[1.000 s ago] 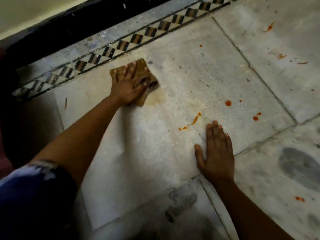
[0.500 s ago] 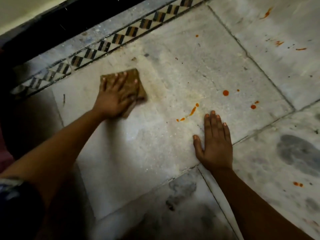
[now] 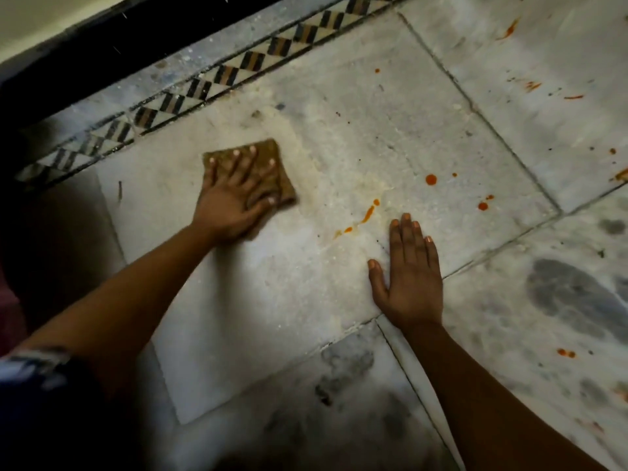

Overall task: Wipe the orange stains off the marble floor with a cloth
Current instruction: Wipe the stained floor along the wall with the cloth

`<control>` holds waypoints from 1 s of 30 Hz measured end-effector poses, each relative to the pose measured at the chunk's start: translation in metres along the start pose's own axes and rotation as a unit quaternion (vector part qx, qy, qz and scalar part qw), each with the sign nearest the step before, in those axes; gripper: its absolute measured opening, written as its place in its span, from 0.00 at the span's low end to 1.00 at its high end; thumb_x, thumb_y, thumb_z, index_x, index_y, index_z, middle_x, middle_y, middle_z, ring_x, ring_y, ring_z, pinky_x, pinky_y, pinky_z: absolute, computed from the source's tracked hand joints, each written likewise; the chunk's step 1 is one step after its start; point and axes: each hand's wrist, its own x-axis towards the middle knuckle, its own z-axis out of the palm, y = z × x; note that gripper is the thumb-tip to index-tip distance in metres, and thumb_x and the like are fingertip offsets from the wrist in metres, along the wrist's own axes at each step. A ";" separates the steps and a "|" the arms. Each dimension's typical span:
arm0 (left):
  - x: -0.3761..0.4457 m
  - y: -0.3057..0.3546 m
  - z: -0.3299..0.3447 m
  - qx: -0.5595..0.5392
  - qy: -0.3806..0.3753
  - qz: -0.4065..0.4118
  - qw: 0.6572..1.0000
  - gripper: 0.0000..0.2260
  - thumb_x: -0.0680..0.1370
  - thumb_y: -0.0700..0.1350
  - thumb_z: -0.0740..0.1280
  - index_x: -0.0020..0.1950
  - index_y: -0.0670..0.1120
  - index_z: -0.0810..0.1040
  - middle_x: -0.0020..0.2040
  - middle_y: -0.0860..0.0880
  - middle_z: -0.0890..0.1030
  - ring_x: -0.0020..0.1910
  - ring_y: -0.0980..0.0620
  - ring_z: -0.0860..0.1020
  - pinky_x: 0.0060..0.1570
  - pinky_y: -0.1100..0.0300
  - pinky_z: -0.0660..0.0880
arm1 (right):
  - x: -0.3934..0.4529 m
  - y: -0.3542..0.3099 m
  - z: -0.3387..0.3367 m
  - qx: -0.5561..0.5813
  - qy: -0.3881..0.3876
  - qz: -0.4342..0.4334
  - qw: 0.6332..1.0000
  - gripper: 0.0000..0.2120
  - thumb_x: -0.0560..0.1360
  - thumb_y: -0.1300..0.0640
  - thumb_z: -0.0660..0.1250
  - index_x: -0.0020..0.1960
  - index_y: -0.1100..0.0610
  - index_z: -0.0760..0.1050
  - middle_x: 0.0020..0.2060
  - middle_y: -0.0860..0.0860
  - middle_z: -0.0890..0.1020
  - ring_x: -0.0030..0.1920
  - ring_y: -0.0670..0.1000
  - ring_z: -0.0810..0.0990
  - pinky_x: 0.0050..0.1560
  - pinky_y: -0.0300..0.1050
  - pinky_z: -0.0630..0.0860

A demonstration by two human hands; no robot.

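- Left of the frame's centre, a brown cloth (image 3: 253, 175) is lying flat on the pale marble floor (image 3: 272, 300), its far corner pointing toward the patterned border.
- The left hand (image 3: 234, 198) is pressing down on the cloth with its fingers (image 3: 244, 168) spread straight across it, released rather than clenched, and the thumb is lying along the cloth's right edge.
- Just right of the cloth, a faint yellowish smear (image 3: 306, 158) is showing on the marble.
- Near the middle of the frame, an orange streak (image 3: 367, 214) with small drops trailing from its lower left end is sitting between the cloth and the right hand.
- The right hand (image 3: 413, 277) is resting palm down on the floor at centre right, fingers straight and close together, grasping nothing, with the fingertips just short of the streak.
- Further right, a round orange spot (image 3: 431, 179) and a pair of smaller drops (image 3: 484, 203) are lying on the same slab.
- In the upper right, thin orange splashes (image 3: 509, 28) are marking the next slab, and a small orange stain (image 3: 565, 352) is sitting at lower right.
- Along the upper left, a border of black, brown and white inlay (image 3: 238, 69) is running diagonally beside a dark skirting (image 3: 136, 32).
- In the lower left corner, a dark blue sleeve (image 3: 37, 396) is covering the upper left arm.
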 end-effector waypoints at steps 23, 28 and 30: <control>0.061 0.161 -0.006 -0.050 -0.028 -0.068 0.996 0.31 0.75 0.67 0.45 0.76 0.59 0.50 0.78 0.46 0.46 0.76 0.40 0.45 0.69 0.38 0.36 | -0.011 0.041 -0.016 -0.026 0.009 0.073 0.997 0.33 0.76 0.44 0.48 0.75 0.62 0.53 0.75 0.58 0.56 0.75 0.54 0.53 0.74 0.52 0.46; -0.015 0.179 0.017 -0.029 0.035 0.113 0.993 0.29 0.75 0.65 0.48 0.75 0.58 0.56 0.77 0.45 0.55 0.75 0.41 0.53 0.71 0.41 0.44 | -0.011 0.041 -0.017 -0.017 0.010 0.075 0.997 0.32 0.76 0.46 0.49 0.75 0.62 0.56 0.74 0.59 0.59 0.75 0.55 0.56 0.73 0.52 0.49; -0.025 0.147 0.022 -0.025 0.045 0.106 0.993 0.29 0.74 0.64 0.51 0.74 0.58 0.55 0.77 0.45 0.57 0.75 0.40 0.55 0.70 0.43 0.44 | -0.011 0.042 -0.016 -0.020 0.012 0.074 0.997 0.32 0.76 0.46 0.49 0.75 0.62 0.55 0.74 0.59 0.58 0.75 0.55 0.55 0.73 0.51 0.48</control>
